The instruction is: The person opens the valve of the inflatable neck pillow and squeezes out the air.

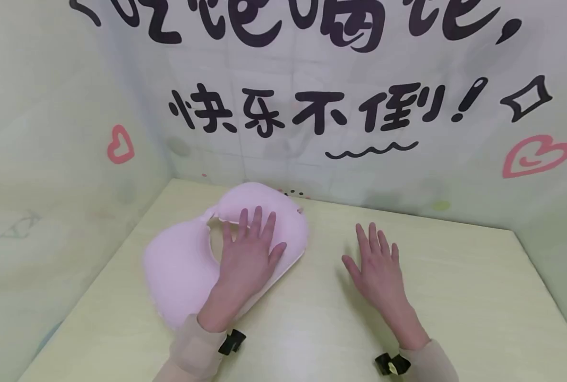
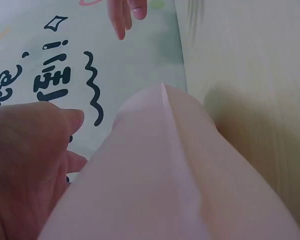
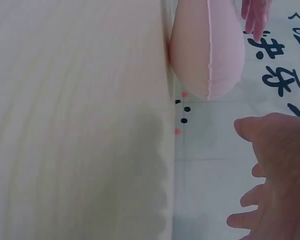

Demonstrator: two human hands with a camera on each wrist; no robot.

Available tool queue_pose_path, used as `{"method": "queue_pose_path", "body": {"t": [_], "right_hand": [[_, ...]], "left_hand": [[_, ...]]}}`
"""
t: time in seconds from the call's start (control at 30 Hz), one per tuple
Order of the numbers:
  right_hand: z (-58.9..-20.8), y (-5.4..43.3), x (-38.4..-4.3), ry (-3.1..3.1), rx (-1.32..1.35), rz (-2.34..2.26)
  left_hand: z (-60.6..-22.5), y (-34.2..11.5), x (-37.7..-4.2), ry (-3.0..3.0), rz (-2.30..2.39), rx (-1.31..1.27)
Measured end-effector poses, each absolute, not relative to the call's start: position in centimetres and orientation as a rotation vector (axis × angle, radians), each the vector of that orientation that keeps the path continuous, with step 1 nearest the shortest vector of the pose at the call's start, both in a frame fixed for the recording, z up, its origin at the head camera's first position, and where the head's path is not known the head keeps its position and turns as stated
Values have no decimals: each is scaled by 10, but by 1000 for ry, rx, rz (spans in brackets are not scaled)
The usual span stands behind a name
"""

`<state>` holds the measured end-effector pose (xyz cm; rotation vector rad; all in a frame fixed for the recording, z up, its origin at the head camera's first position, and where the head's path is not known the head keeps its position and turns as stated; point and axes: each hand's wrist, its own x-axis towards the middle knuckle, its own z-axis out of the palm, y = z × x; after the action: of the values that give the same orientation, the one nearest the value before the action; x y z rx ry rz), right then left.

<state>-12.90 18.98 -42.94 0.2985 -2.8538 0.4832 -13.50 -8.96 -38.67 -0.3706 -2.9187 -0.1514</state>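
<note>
A pink U-shaped neck pillow (image 1: 178,265) lies on the left part of the table, its two ends meeting at the upper left around a small gap. Over its right arm is my left hand (image 1: 247,260), palm down with the fingers spread and straight. The left wrist view shows the pillow's seamed side (image 2: 160,165) close up, beside the thumb. To the right of the pillow, apart from it, my right hand (image 1: 379,270) hovers above the table with straight fingers and holds nothing. In the right wrist view the pillow (image 3: 205,50) stands beyond that hand.
The pale wood-grain table (image 1: 312,334) backs onto a light cloth wall (image 1: 283,159) with black lettering and pink hearts. Similar cloth hangs at the left and right sides. Each wrist wears a strap with a small black device (image 1: 232,342).
</note>
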Motion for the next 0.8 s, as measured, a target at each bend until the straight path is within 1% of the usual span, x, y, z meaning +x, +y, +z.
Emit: {"method": "queue_pose_path", "body": {"t": [0.2,0.37,0.53,0.8], "right_hand": [[-446,190,-152,-2887,193,1034],[-451,187,-170,-2903,102,1229],[-447,180,-182,-2897,124,1371],[-430,147,-195,-2731,155,1907]], "left_hand": [[-371,-122,-129,-2975,-335,-237],[-359,-157,-121,-2967,-424,-90],[-355,-183,-118,-2970,-444,26],[-364,-219,-116,-3027,-513,157]]}}
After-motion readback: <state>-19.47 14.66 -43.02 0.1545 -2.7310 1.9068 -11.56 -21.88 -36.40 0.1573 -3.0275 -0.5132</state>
